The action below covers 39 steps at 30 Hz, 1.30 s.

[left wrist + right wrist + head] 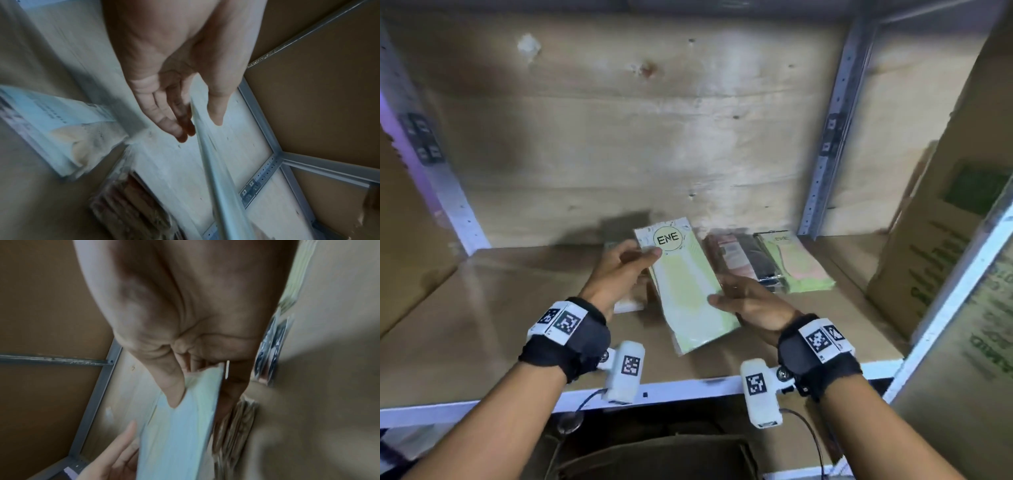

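- Pale green packet [688, 287], round label reading "ENE", held tilted over shelf [482, 308].
- Left hand [619, 270] pinching top corner by label; right hand [751, 303] pinching lower edge.
- Second "ENE" packet [799, 265] lying on shelf, beside dark packet [753, 260].

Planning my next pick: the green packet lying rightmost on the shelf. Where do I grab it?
Pinch the rightmost green packet at its near right corner, from the right: it lies flat, the dark packet crowds its left edge, bare shelf borders its right.
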Each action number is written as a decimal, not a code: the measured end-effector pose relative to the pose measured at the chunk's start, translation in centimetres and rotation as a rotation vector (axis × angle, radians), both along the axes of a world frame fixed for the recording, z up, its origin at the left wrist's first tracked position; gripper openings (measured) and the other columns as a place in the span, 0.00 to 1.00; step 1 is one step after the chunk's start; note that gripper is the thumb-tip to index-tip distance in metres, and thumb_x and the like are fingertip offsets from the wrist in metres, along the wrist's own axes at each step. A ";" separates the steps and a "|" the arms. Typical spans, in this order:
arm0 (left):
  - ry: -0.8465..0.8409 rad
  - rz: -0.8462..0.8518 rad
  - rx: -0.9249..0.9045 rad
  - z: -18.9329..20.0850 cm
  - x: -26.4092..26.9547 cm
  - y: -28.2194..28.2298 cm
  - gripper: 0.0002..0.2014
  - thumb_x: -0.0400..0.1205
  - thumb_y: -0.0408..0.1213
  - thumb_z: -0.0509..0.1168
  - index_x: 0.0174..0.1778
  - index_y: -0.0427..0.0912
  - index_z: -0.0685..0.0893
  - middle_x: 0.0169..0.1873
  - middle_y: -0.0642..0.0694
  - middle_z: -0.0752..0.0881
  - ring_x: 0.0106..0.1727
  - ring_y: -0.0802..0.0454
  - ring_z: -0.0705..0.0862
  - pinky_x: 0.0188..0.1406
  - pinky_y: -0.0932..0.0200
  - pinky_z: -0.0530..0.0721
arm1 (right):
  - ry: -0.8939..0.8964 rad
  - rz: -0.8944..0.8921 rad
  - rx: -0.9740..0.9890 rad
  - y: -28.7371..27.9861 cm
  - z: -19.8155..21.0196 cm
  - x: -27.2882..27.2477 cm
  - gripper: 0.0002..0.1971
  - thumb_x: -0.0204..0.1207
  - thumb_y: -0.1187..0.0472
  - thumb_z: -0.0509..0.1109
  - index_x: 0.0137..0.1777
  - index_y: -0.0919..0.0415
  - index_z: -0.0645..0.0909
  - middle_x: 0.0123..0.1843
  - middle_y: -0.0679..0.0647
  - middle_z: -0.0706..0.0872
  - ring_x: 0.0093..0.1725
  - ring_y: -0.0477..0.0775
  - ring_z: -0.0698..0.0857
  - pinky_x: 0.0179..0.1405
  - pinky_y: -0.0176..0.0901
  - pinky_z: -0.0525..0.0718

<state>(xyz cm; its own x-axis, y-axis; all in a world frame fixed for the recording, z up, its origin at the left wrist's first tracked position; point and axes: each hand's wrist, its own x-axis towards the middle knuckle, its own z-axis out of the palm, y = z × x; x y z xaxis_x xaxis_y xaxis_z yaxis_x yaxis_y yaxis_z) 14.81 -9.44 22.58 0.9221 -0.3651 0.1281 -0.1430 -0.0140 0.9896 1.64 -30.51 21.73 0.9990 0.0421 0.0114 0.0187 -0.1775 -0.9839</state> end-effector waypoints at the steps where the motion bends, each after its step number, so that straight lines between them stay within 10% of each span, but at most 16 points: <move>1: 0.007 0.006 -0.010 0.3 0.7 -0.4 0.16 0.77 0.46 0.76 0.58 0.45 0.87 0.52 0.49 0.93 0.53 0.50 0.91 0.41 0.61 0.87 | 0.004 0.008 -0.008 -0.6 0.0 -0.3 0.19 0.83 0.73 0.64 0.73 0.70 0.75 0.71 0.64 0.82 0.72 0.63 0.81 0.75 0.50 0.77; 5: -0.027 -0.044 0.082 2.1 3.2 -2.7 0.28 0.68 0.63 0.77 0.59 0.50 0.89 0.52 0.49 0.93 0.56 0.48 0.90 0.57 0.51 0.84 | 0.023 0.020 0.021 -2.8 -0.2 -1.4 0.22 0.83 0.77 0.61 0.77 0.72 0.71 0.73 0.69 0.79 0.73 0.69 0.79 0.75 0.62 0.75; 14: -0.295 0.093 0.184 2.8 4.8 -8.9 0.20 0.72 0.63 0.66 0.35 0.50 0.90 0.29 0.51 0.90 0.32 0.51 0.84 0.40 0.57 0.81 | -0.002 -0.130 -0.073 -5.7 0.1 -3.5 0.07 0.81 0.65 0.70 0.57 0.65 0.84 0.54 0.61 0.89 0.54 0.54 0.85 0.62 0.47 0.80; 19: -0.225 0.080 0.162 3.1 4.7 -10.6 0.16 0.77 0.58 0.69 0.32 0.52 0.91 0.26 0.55 0.90 0.32 0.51 0.85 0.35 0.62 0.79 | -0.041 -0.147 -0.039 -7.1 0.1 -4.2 0.11 0.81 0.65 0.70 0.54 0.76 0.79 0.51 0.91 0.76 0.49 0.54 0.70 0.53 0.47 0.66; 24: 0.027 -0.020 0.089 3.8 2.3 -11.1 0.26 0.74 0.69 0.65 0.42 0.47 0.91 0.34 0.45 0.93 0.26 0.53 0.85 0.21 0.65 0.78 | -0.045 -0.247 0.020 -8.7 -0.8 -4.2 0.04 0.80 0.68 0.71 0.48 0.58 0.83 0.36 0.45 0.86 0.39 0.39 0.82 0.46 0.25 0.74; 26: 0.087 -0.133 0.086 3.7 0.9 -11.5 0.28 0.77 0.69 0.63 0.49 0.47 0.89 0.36 0.42 0.93 0.28 0.50 0.87 0.25 0.63 0.83 | -0.041 -0.346 0.091 -9.6 -1.0 -3.9 0.04 0.79 0.66 0.73 0.51 0.65 0.83 0.41 0.55 0.83 0.44 0.49 0.79 0.50 0.36 0.72; 33: 0.004 -0.412 0.258 3.0 -1.5 -16.2 0.17 0.77 0.31 0.75 0.60 0.31 0.82 0.50 0.35 0.91 0.37 0.46 0.88 0.35 0.61 0.90 | -0.037 -0.596 0.310 -11.9 -1.3 -1.7 0.12 0.77 0.68 0.75 0.58 0.70 0.85 0.57 0.72 0.89 0.53 0.67 0.88 0.62 0.62 0.84; 39: -0.010 -0.335 0.389 3.1 0.2 -22.2 0.13 0.74 0.29 0.78 0.51 0.34 0.83 0.46 0.35 0.91 0.32 0.53 0.90 0.36 0.62 0.91 | -0.041 -0.808 0.203 -15.4 -1.6 0.6 0.12 0.74 0.68 0.77 0.57 0.65 0.85 0.51 0.64 0.91 0.46 0.60 0.91 0.58 0.61 0.88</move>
<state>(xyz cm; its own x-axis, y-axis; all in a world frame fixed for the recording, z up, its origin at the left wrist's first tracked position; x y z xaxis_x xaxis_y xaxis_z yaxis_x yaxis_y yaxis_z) 15.03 -31.61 25.73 0.7455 -0.6630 -0.0675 -0.2125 -0.3325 0.9189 2.26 -45.87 20.18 0.7194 -0.6943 -0.0211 -0.0016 0.0288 -0.9996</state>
